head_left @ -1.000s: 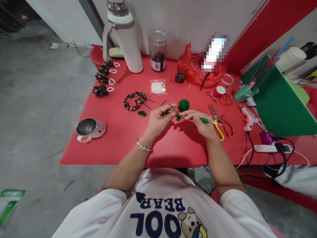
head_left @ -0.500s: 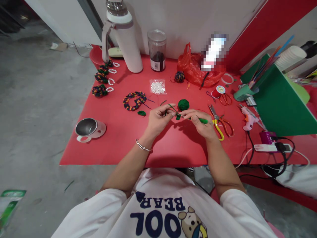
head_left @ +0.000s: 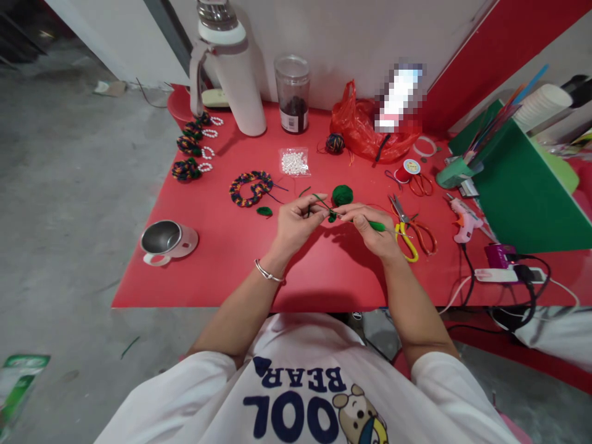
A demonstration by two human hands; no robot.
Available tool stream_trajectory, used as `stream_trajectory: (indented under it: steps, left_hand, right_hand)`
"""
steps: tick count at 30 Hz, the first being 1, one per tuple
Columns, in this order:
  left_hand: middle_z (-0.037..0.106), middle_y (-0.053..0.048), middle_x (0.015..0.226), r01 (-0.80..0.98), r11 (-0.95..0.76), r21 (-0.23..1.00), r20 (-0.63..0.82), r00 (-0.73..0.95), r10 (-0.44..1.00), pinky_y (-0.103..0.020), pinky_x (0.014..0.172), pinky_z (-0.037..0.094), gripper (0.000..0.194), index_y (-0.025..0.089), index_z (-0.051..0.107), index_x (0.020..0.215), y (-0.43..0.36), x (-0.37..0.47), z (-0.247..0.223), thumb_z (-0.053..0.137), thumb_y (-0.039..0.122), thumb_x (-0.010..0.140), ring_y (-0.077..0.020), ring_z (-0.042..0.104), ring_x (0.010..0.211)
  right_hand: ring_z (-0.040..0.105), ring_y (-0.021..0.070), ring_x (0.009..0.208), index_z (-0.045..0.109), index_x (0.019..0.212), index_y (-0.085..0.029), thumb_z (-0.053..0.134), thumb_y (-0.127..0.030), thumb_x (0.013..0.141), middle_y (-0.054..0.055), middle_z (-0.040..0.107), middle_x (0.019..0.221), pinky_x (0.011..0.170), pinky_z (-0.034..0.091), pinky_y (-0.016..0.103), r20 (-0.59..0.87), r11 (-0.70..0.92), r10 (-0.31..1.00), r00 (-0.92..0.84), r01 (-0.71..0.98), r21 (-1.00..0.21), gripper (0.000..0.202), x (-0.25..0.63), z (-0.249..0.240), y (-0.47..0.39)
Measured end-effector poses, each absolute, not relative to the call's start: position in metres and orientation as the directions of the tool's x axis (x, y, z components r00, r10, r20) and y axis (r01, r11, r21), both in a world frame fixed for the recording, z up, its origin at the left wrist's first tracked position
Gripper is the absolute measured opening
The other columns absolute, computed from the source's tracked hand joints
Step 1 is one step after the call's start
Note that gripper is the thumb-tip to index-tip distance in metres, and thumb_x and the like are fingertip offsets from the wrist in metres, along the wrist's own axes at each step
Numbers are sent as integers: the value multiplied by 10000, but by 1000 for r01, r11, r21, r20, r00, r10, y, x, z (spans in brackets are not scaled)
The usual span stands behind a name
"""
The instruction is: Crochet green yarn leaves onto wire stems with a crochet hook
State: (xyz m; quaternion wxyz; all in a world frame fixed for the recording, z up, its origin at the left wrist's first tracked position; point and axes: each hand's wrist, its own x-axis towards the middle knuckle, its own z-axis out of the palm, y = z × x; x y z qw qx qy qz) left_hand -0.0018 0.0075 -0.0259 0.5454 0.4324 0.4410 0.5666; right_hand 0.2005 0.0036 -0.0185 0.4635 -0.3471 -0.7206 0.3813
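Observation:
My left hand (head_left: 298, 222) pinches a small green crochet piece (head_left: 332, 216), with green yarn looped over its raised forefinger. In my right hand (head_left: 372, 225) is a crochet hook (head_left: 377, 226) with a green handle; its metal tip meets the green piece between the two hands. Just behind the fingertips lies a ball of green yarn (head_left: 343, 195). A finished-looking green leaf shape (head_left: 264, 211) rests left of my left hand. Beyond it sits a curled multicoloured crochet strip (head_left: 250, 188) with loose yarn ends.
Scissors (head_left: 401, 213) and yellow-and-orange-handled tools lie right of my right hand, near a pink glue gun (head_left: 465, 219). A mug (head_left: 169, 240) stands at the left edge. Farther back are a bag of white beads (head_left: 295, 162), a jar (head_left: 293, 92) and a tall flask (head_left: 238, 80).
My right hand and the crochet hook have shifted slightly left, toward my left hand. My left hand stays nearly where it was, still holding the green piece.

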Motion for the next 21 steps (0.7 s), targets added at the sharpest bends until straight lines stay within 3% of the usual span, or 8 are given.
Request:
stream_trajectory:
  steps: [9,16,21]
  left_hand:
    - [737,-7,687,-186,-21,982,2,-105,994,-237,496,397,320,168,819,1010,6,-1,-26,842,181,691,-72,501,499]
    - [759,-39,764,-272,-27,962,6,-79,997,-267,664,531,345,147,808,1019,7,1,-26,867,178,681,-129,673,670]
    - [776,-59,813,-304,9,953,-14,-15,1000,-249,625,503,460,139,801,1091,8,1,-28,890,157,640,-138,694,693]
  right_hand:
    - [756,221,1108,806,1003,-306,578,-432,1044,45,815,1160,1054,571,451,451,523,830,-328,177,-834,264,198,-15,2]
    - [757,217,1115,808,1010,-321,565,-424,1053,30,816,1158,1057,576,445,441,489,849,-291,119,-864,268,198,-16,2]
    - [763,224,1102,811,970,-307,579,-495,1034,36,822,1128,1065,590,454,403,441,876,-264,99,-892,305,197,-17,3]
